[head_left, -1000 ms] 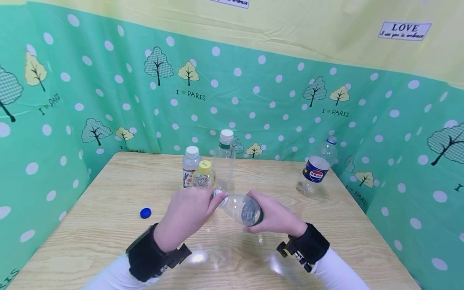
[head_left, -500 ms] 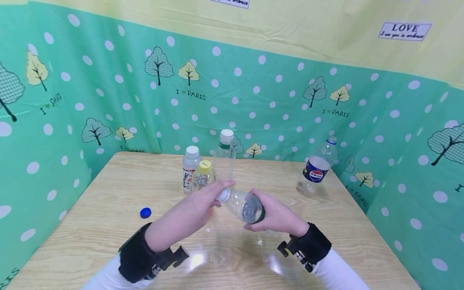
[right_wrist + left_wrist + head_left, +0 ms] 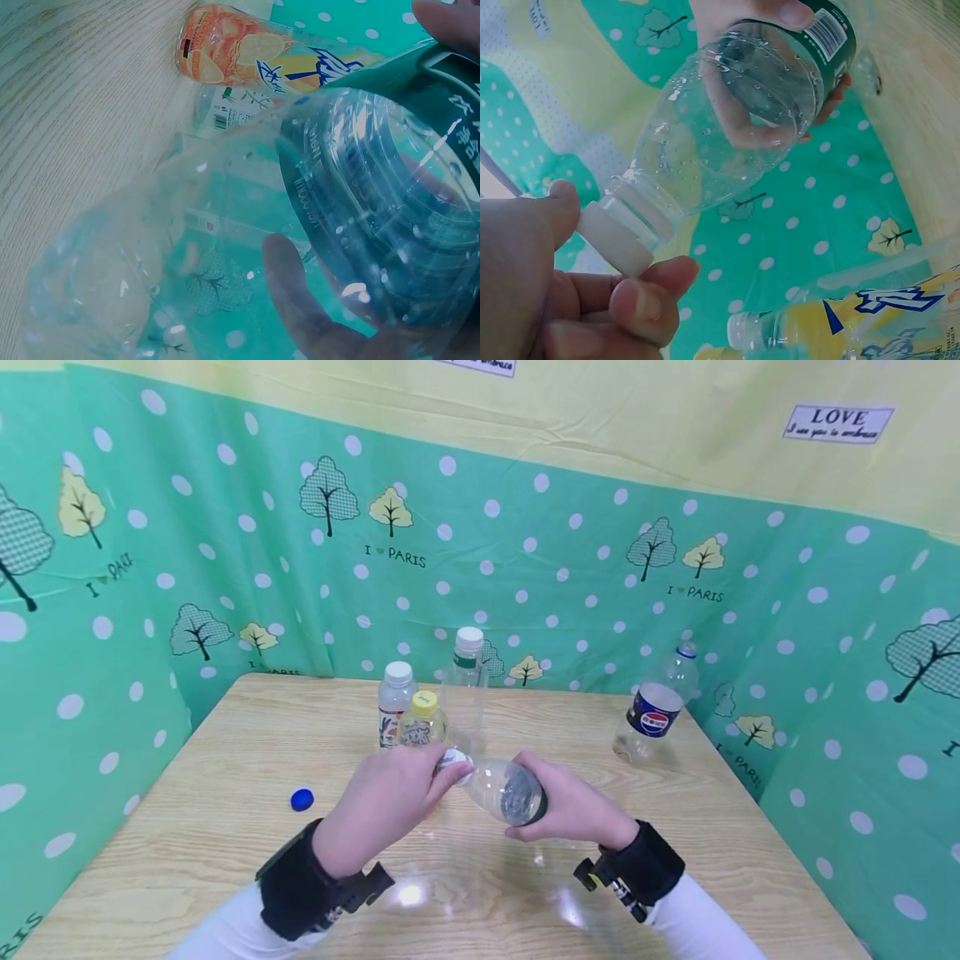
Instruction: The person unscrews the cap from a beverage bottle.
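My right hand (image 3: 558, 802) grips a clear plastic bottle (image 3: 491, 785) round its green-labelled lower part, and the bottle lies tilted with its neck pointing left. Droplets cling to its inside wall in the left wrist view. At the neck, my left hand (image 3: 393, 797) pinches the white cap (image 3: 616, 238) between thumb and fingers. The cap sits on the bottle's mouth. In the right wrist view the clear shoulder and green label (image 3: 450, 97) fill much of the picture, with fingers curled round from the right and below.
Behind the left hand stand a white-capped bottle (image 3: 391, 718), a yellow-capped bottle (image 3: 423, 727) and a tall clear bottle (image 3: 465, 693). A Pepsi bottle (image 3: 652, 714) stands at the table's back right. A loose blue cap (image 3: 302, 799) lies on the left. Patterned cloth (image 3: 525, 585) hangs behind.
My left hand reached forward over the white cap half a second ago, and is now turned back with its thumb along the cap. The right hand and bottle stay almost still.
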`<state>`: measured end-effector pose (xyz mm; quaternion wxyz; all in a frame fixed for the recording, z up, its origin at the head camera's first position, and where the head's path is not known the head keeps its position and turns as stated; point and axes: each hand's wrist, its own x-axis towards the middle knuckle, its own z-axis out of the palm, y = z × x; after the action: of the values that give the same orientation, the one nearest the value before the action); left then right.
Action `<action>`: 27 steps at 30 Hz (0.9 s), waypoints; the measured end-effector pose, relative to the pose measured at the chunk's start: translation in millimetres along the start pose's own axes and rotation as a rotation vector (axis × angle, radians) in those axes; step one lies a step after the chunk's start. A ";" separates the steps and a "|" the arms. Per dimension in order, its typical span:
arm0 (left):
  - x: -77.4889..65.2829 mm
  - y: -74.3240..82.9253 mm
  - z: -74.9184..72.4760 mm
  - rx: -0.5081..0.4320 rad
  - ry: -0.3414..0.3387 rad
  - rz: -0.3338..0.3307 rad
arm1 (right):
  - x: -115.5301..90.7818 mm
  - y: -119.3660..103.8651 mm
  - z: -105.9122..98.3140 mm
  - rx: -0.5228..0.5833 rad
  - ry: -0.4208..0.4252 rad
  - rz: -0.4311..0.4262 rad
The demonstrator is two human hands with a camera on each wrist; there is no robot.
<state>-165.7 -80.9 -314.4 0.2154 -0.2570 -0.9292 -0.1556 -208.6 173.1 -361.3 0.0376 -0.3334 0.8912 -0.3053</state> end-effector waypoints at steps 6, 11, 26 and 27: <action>0.6 -2.3 7.3 0.115 0.108 -0.001 | 1.4 1.7 2.1 -0.012 -0.005 -0.009; 2.2 -3.4 10.8 0.136 0.129 -0.045 | 2.7 1.5 3.6 -0.018 -0.003 -0.009; 0.3 -0.7 3.8 -0.328 0.040 0.107 | 5.1 -0.4 0.1 0.043 0.010 0.034; 1.0 -1.9 2.9 -0.323 0.045 0.139 | 4.6 0.3 -0.4 0.045 0.015 0.032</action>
<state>-168.4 -80.9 -316.7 0.2025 -0.3485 -0.8668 -0.2935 -212.5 170.7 -360.5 0.0433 -0.3160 0.8895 -0.3272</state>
